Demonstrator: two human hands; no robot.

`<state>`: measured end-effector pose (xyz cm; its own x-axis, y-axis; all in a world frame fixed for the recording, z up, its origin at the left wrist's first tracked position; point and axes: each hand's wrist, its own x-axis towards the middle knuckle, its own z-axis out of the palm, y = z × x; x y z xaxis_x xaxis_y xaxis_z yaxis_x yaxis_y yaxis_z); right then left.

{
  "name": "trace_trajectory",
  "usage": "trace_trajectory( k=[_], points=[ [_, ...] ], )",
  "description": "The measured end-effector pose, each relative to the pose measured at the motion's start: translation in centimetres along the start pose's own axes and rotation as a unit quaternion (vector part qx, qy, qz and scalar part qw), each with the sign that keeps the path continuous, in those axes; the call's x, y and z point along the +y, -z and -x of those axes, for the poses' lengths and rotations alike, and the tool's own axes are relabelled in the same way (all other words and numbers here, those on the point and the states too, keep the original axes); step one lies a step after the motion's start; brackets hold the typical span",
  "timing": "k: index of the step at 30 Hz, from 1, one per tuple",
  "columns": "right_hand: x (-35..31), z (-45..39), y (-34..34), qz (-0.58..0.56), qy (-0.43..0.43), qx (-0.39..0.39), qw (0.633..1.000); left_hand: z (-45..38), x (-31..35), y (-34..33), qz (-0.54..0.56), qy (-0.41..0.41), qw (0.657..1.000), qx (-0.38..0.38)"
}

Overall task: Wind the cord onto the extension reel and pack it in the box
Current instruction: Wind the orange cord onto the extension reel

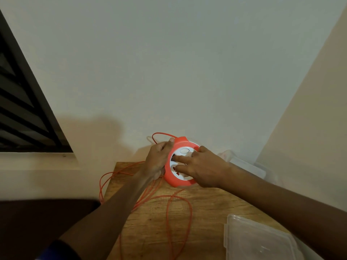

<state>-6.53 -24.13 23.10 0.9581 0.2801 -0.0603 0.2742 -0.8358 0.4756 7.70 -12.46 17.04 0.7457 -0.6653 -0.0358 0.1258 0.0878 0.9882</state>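
Up close, we see the left hand (pixel 158 158) with its fingers curled round the orange rim of the extension reel (pixel 178 162), thumb on the upper edge, gripping it tilted on edge over the far end of the wooden table (pixel 206 207). Our right hand (pixel 202 166) lies on the reel's white face with straight, spread fingers pressing it, holding nothing. Loose orange cord (pixel 178 212) loops behind the reel, trails under the left forearm over the table's left edge, and curls across the tabletop. We see a clear plastic lid (pixel 259 241) near the right forearm and a clear plastic box (pixel 249 166) beyond the right wrist, by the wall.
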Motion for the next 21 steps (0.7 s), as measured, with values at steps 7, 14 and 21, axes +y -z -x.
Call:
trace_trajectory(
  k=[7, 14, 21],
  points=[
    [-1.1, -0.1, -0.1, 0.039, -0.052, 0.063, 0.996, 0.2, -0.5, -0.7, 0.031, 0.008, 0.999, 0.004],
    [-1.3, -0.8, 0.0, -0.062, -0.25, 0.152, 0.954, 0.6, -0.1, -1.8, 0.078, -0.015, 0.997, 0.018],
    [-0.8, -0.8, 0.1, -0.04, -0.365, 0.207, 0.907, 0.7, 0.3, -2.6, 0.056, -0.043, 0.997, 0.037]
  ],
)
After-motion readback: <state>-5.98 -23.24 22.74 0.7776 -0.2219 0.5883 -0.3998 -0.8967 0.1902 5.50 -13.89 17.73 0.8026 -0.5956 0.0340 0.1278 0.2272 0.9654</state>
